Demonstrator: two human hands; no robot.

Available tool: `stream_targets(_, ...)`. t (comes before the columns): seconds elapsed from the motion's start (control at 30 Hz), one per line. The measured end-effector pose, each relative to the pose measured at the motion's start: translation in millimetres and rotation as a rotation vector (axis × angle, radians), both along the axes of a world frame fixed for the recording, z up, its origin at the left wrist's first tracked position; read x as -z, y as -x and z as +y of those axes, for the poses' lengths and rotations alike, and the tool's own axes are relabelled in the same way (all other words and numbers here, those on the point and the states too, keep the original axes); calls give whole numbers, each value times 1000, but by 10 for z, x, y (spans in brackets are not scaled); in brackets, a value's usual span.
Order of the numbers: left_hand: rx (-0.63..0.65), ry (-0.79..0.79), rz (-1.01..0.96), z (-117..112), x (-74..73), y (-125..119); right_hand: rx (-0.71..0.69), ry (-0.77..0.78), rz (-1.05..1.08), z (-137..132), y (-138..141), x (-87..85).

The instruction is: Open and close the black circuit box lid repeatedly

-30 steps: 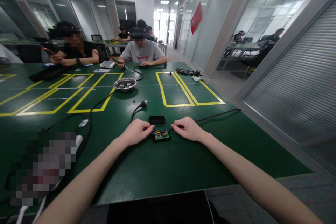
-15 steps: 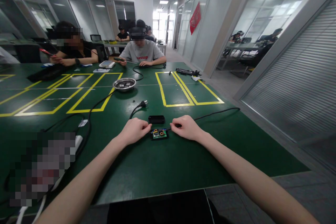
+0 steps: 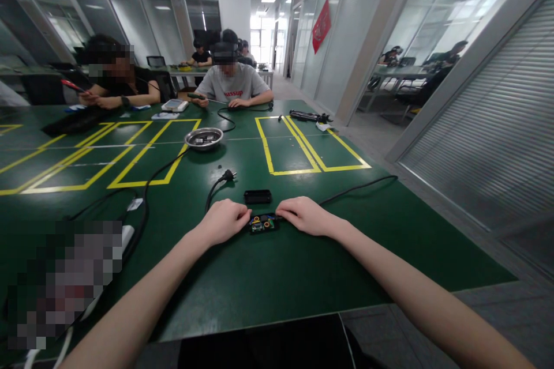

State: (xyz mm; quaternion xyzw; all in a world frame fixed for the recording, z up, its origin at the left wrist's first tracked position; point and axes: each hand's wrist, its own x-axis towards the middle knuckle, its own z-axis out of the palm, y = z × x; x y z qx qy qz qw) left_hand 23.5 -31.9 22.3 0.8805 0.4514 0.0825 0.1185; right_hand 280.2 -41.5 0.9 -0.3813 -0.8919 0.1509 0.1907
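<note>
A small green circuit board [image 3: 265, 225] with copper-coloured coils sits in an open black case on the table. My left hand [image 3: 225, 222] is closed at the case's left end, its thumb and fingers pinched on the black power cord [image 3: 210, 191] with the plug. At the right end, my right hand [image 3: 303, 215] has its fingers together on the other black cable [image 3: 359, 189], close to where it meets the case; the fingertips partly hide the grip. Just beyond the board lies a black case cover [image 3: 257, 196], hollow side up.
A metal bowl [image 3: 203, 138] with metal parts stands farther back, left of centre. Yellow tape marks the green table [image 3: 303, 294]. A white power strip [image 3: 126, 236] and cords lie at left. Across the table, a person [image 3: 231, 83] holds a screwdriver; a black tripod-like item [image 3: 309, 116] lies nearby.
The plug and cord have shifted left and my left hand slightly down. My right hand has moved left to the case's end, fingers straighter. The board has tilted or turned slightly.
</note>
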Motion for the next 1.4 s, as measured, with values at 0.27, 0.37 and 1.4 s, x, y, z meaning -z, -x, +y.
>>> stream_targets(0.27,-24,-18,82,37,-7,11,-31,59,2,-28,-6,-59)
stream_targets(0.37,-49,-14,48,33,1,-5,-14,1,-18,-49,12,-71)
stream_targets(1.4,-207,-122,171,32,11,-165,75,-228,-223,54,108,34)
